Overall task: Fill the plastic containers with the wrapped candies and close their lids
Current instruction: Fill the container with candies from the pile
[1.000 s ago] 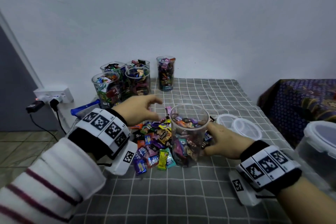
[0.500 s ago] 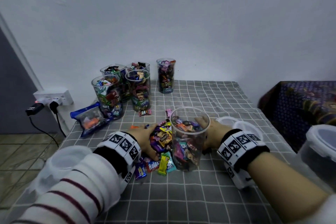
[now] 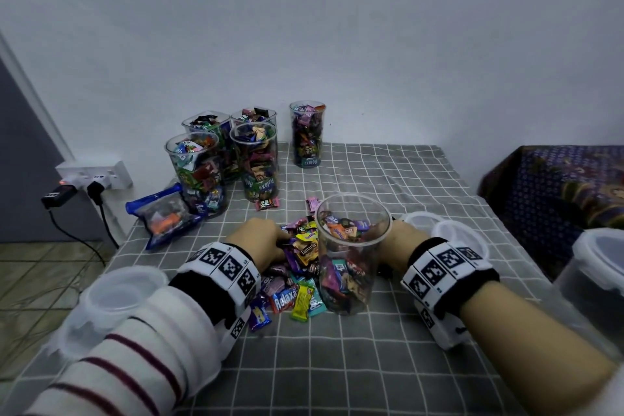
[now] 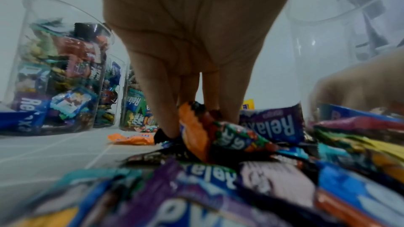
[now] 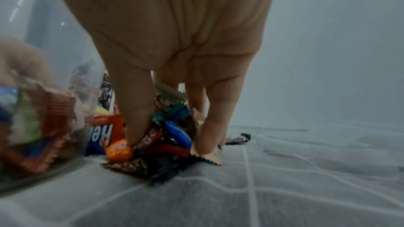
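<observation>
Your left hand (image 3: 260, 240) is down in the loose pile of wrapped candies (image 3: 299, 267) on the grey checked tabletop (image 3: 337, 365). In the left wrist view its fingers (image 4: 161, 103) curl into the wrappers and the grip is closing on several of them.

Your right hand (image 3: 398, 246) is on the far side of the clear container (image 3: 351, 253). In the right wrist view its fingers (image 5: 135, 110) close round a smaller clump of candies (image 5: 166, 137) lying on the cloth just beside the container wall.

The container stands upright between your hands, lid off, about half full of candies.

Five filled containers (image 3: 253, 159), all without lids, stand near the wall. Two loose lids (image 3: 456, 233) lie behind your right wrist. A blue candy bag (image 3: 162, 216) lies at the left edge.
</observation>
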